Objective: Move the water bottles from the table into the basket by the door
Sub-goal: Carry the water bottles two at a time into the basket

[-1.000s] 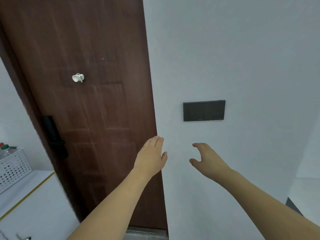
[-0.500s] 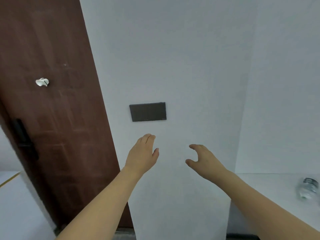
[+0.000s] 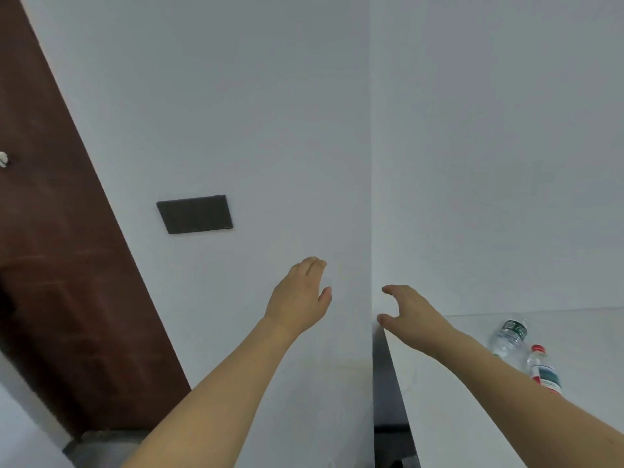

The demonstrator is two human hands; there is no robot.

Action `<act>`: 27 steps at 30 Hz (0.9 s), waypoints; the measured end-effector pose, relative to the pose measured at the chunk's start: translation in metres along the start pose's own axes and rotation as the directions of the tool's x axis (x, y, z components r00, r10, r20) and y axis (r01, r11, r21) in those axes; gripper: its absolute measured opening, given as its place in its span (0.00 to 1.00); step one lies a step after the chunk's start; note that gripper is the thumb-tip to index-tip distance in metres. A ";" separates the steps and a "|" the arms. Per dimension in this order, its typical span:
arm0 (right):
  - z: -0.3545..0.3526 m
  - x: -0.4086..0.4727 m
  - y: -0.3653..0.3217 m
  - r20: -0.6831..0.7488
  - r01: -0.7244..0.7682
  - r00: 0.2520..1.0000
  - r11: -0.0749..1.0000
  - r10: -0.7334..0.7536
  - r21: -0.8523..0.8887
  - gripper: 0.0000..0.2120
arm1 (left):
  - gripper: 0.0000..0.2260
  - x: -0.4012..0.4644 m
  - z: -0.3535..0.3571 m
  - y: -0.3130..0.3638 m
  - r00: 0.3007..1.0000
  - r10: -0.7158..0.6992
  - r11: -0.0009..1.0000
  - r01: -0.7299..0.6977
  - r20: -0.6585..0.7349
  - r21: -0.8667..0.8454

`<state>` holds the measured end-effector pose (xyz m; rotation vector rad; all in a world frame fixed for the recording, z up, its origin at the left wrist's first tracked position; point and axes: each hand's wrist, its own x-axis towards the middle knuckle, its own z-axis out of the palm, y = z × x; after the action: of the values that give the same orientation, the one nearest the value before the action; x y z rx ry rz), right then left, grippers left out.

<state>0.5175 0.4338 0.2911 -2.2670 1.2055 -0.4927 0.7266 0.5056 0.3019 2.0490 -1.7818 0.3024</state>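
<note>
Two water bottles (image 3: 526,352) stand on white surface (image 3: 574,332), at 4 o'clock. Your left hand (image 3: 297,298) and right hand (image 3: 410,315) empty, fingers loosely spread. Bottles likely light, smooth, squashy; grab round middle.

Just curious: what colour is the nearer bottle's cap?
Red, on the nearer bottle; head view.

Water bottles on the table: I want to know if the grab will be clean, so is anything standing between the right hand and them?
Nothing visible. The right hand hovers empty above the white table, and only bare tabletop separates it from the two water bottles, which stand to its right.
</note>
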 end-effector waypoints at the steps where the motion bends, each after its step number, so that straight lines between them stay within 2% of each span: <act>1: -0.008 -0.001 0.011 0.002 -0.010 1.000 1.000 0.010 -0.003 0.29 | 0.23 0.004 0.004 0.010 1.000 -0.009 1.000 0.009 -0.001 -0.011; 7: -0.072 -0.009 0.112 -0.064 -0.062 0.996 0.994 0.068 0.091 0.27 | 0.23 0.031 0.047 0.112 1.000 0.003 1.000 -0.002 0.023 -0.025; 11: -0.107 -0.016 0.198 -0.013 -0.093 0.995 0.989 0.095 0.114 0.27 | 0.23 0.049 0.087 0.187 0.993 -0.109 0.985 0.114 0.044 -0.127; 15: -0.143 -0.011 0.275 0.014 -0.247 0.969 0.955 0.249 0.166 0.26 | 0.23 0.057 0.124 0.258 0.967 -0.204 0.932 0.239 0.153 -0.274; 19: -0.162 0.005 0.326 0.017 -0.388 0.915 0.866 0.403 0.316 0.25 | 0.23 0.077 0.147 0.289 0.957 -0.187 0.938 0.241 0.221 -0.248; 23: -0.165 0.019 0.373 0.073 -0.518 0.846 0.780 0.528 0.352 0.12 | 0.22 0.109 0.182 0.296 0.904 -0.286 0.901 0.367 0.319 -0.233; 27: -0.173 0.046 0.425 0.189 -0.613 0.784 0.689 0.591 0.387 0.06 | 0.19 0.133 0.237 0.322 0.799 -0.401 0.774 0.557 0.448 -0.302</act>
<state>0.1729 0.1492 0.1778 -1.3832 1.5444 -0.3850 0.4078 0.2507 0.1971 2.2247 -1.2478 -0.6066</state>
